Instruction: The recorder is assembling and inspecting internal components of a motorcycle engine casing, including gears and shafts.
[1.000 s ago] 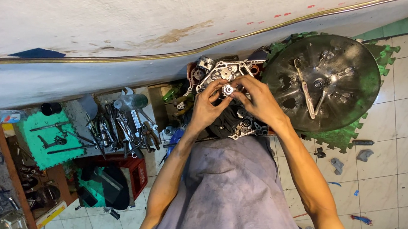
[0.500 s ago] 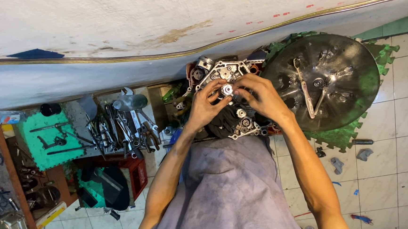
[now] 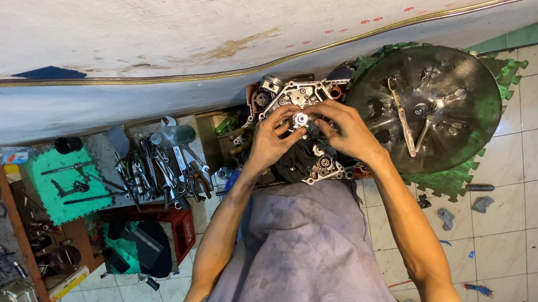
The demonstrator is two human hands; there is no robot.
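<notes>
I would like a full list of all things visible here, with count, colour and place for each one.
engine case: one, silver and black, centre, under both hands
small round part: one, silver, on the engine case, between the fingertips
round metal pan: one, dark, right, on the green foam mat
pile of wrenches and pliers: many, silver, left of centre
red crate: one, lower left
tiled floor: pale, right
left hand: on the engine case, fingertips at the small round part
right hand: on the engine case, fingertips at the small round part
</notes>
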